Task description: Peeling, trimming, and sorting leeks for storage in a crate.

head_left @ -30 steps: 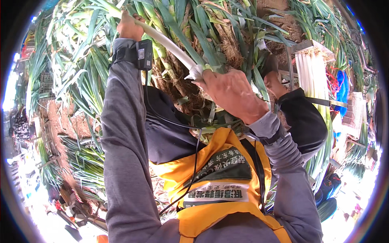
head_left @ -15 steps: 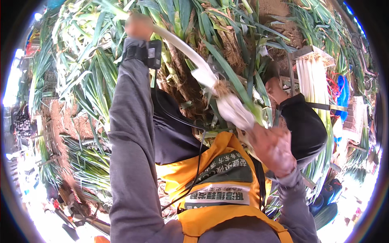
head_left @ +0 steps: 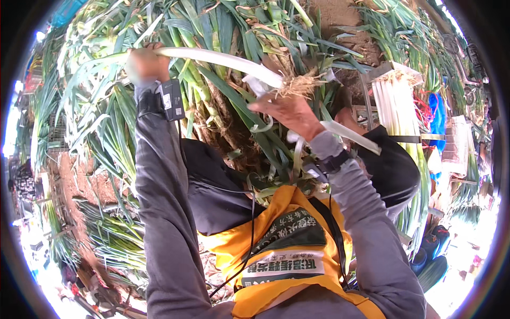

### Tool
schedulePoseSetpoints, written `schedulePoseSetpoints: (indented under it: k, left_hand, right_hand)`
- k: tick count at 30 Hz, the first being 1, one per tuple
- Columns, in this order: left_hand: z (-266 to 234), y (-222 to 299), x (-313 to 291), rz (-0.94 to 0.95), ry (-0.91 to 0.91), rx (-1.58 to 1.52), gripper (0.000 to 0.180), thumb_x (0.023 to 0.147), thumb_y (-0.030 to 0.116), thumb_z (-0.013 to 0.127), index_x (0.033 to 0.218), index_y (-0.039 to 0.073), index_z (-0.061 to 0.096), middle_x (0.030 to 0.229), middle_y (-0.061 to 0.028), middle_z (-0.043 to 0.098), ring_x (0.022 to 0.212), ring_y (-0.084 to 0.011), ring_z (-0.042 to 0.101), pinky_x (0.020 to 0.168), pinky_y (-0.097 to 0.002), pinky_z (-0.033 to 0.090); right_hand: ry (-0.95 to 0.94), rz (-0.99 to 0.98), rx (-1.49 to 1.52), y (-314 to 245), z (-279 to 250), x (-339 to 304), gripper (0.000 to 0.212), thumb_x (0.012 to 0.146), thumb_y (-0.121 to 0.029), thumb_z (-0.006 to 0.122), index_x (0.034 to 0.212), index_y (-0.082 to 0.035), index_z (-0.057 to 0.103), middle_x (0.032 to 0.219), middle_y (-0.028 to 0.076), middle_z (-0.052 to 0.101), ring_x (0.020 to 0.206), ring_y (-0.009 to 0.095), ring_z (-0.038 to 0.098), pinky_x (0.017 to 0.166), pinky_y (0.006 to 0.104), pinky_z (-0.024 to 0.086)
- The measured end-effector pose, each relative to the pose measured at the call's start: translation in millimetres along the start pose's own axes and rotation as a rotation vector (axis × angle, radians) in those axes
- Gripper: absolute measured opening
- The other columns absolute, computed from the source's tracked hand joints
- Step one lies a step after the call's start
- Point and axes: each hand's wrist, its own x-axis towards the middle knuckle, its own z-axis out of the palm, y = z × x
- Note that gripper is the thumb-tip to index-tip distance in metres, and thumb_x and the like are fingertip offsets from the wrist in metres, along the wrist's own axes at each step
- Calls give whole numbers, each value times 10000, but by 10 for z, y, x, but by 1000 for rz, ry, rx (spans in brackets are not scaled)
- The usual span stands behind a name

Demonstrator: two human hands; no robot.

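My left hand (head_left: 149, 65) is closed round the leafy end of a long leek at the upper left. Its white stem (head_left: 223, 59) arches to the right and ends in a bushy tan root tuft (head_left: 302, 85). Just below that tuft is my right hand (head_left: 295, 116), fingers stretched out to the left; whether they touch the leek I cannot tell. A loose pale strip of peel (head_left: 353, 136) is by my right wrist, and smaller whitish shreds hang near my palm. Beneath both hands lies a heap of untrimmed leeks (head_left: 212, 101) with earthy roots.
At the right, cleaned white leeks (head_left: 396, 103) lie bundled in a metal rack (head_left: 396, 69), a strap across them. Beyond it are a blue bag (head_left: 436, 119) and a wire crate (head_left: 458, 143). More leeks (head_left: 109, 228) cover the soil at left. My bent knees flank the yellow apron (head_left: 287, 239).
My right hand has moved up and forward from near my lap to the root end, and peel has come away from the stem. My left hand has shifted left and slightly down, still holding the leek.
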Motion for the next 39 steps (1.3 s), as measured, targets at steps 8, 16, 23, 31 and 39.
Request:
schedulePoseSetpoints:
  k: [8,16,23,31,39]
  left_hand:
    - [-405,148,292,-282,9,-345,429,908,442,599,835,57,423,718,-39,412,600,-167,422,529,-302,398]
    - [65,-385,-135,181,63,-228,420,1014,411,449,1158,19,411,855,-111,538,724,-216,549,680,-362,550]
    - [575,-797,-1219,49,-267,-20,484,992,430,506,1167,-7,396,1006,-183,547,1008,-326,588,951,-461,493]
    - [594,-1177,-1769,-336,-636,347,490,943,424,609,1161,-4,515,1066,-147,611,968,-262,606,973,-427,472]
    - [670,-1215,-1729,-211,-309,107,297,1009,245,528,1119,-31,509,760,-69,502,722,-184,529,608,-289,472]
  right_hand:
    - [52,109,296,-727,442,-461,136,983,-121,526,1016,-30,622,612,-17,509,445,53,425,415,212,327]
    - [430,-37,130,221,-609,-1045,284,986,-261,547,1172,-47,552,824,78,648,602,100,579,475,247,454]
    - [194,277,158,-300,-101,-490,500,952,-266,634,1347,1,487,1087,41,593,877,89,581,764,303,512]
    - [360,-187,1326,-566,-20,483,312,964,-245,620,1222,-77,569,997,36,687,860,174,698,674,253,586]
    - [792,-368,872,-839,-598,47,199,951,-245,647,1000,-53,621,875,48,675,707,105,615,629,234,511]
